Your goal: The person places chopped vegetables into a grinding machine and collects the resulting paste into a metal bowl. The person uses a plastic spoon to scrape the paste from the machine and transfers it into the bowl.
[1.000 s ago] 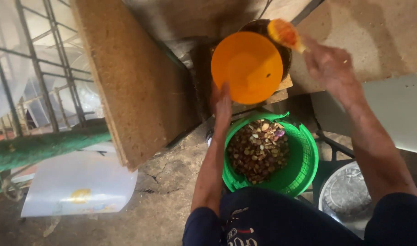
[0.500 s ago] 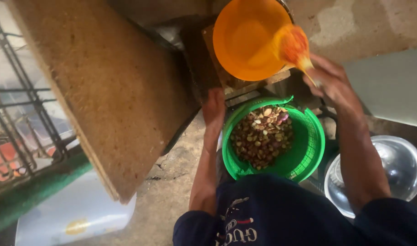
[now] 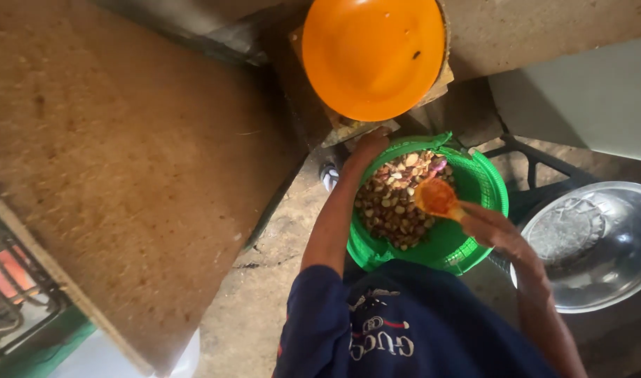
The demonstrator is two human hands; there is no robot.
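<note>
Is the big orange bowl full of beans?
No, the orange bowl looks empty; the beans lie in the green basket.

- The right hand [image 3: 499, 227] wraps the spoon [image 3: 437, 198], so its handle is hidden under the fingers; only the orange scoop shows.
- The left hand [image 3: 371, 148] sits at the far rim of the green basket [image 3: 490, 183], its fingertips out of sight (whether they grip the rim, I cannot tell).
- The steel bowl [image 3: 600, 245], right of the right fingers, is cut off by the picture's edge.
- The beans [image 3: 394, 203] under the scoop are too small to identify.
</note>
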